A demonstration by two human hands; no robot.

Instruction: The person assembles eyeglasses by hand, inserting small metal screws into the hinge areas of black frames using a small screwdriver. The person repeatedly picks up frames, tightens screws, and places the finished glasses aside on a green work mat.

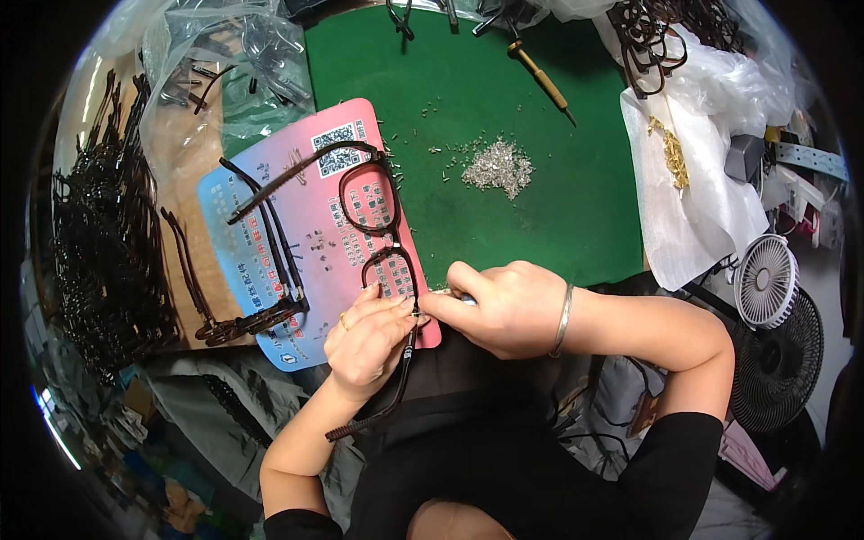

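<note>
A dark eyeglass frame (391, 241) lies over the pink and blue card (270, 211), its far temple swung out to the left. My left hand (364, 346) pinches the frame at the near hinge, where the other temple (402, 382) hangs down toward me. Closed fingers of my right hand (504, 301) meet that same hinge from the right. A bluish-grey bit shows inside the right fist; the rest of it is hidden. Beyond the hands, a pile of tiny silver screws (499, 168) sits on the green mat (558, 211).
More dark glasses (256, 319) rest on the card's left part, beside a heap of dark frames (108, 234). A brass screwdriver (542, 79) lies far right on the mat. Gold-coloured pieces (673, 153) lie on white wrapping (670, 238). A white fan (765, 281) stands at right.
</note>
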